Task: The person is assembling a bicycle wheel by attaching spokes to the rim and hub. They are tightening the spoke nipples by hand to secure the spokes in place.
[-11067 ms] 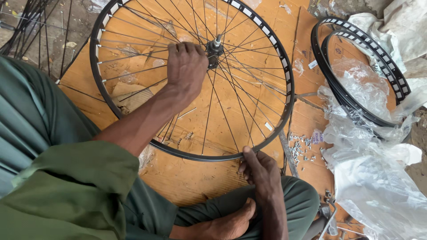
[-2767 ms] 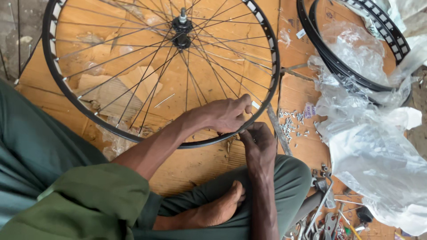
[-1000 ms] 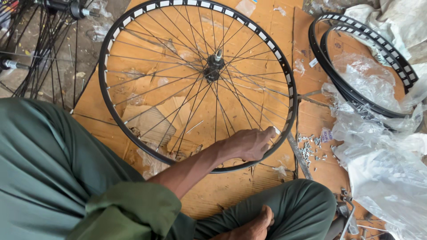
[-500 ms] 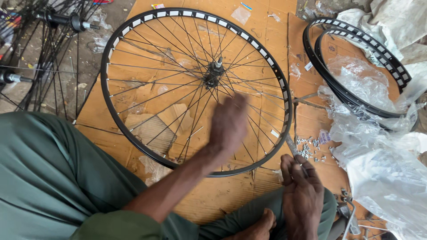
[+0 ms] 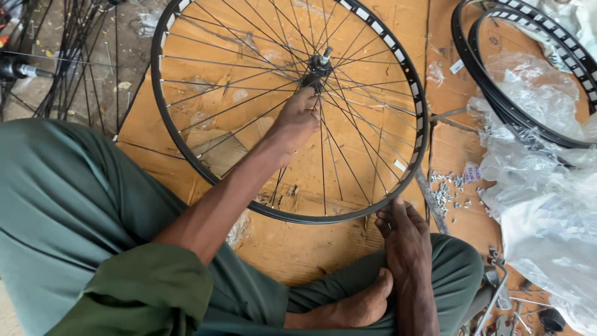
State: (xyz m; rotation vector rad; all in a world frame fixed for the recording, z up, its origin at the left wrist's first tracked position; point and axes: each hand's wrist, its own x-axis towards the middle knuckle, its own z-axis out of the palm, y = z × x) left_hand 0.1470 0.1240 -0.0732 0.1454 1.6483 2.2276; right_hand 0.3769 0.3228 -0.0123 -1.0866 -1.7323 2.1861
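Observation:
A black spoked bicycle wheel lies flat on orange cardboard, its rim close to my crossed legs. My left hand reaches over the spokes and closes its fingers on them just below the hub. My right hand is at the near right of the rim, fingertips bunched against its edge. I cannot tell whether it holds anything small. My bare foot rests between my green-trousered legs.
Two bare black rims lie at the upper right, partly under crumpled clear plastic bags. Small metal nipples are scattered right of the wheel. More spoked wheels lie at the upper left. Hand tools sit at the bottom right.
My left hand has moved from the near right of the rim up over the spokes to the hub. My right hand has come in and settled at the rim's near right edge.

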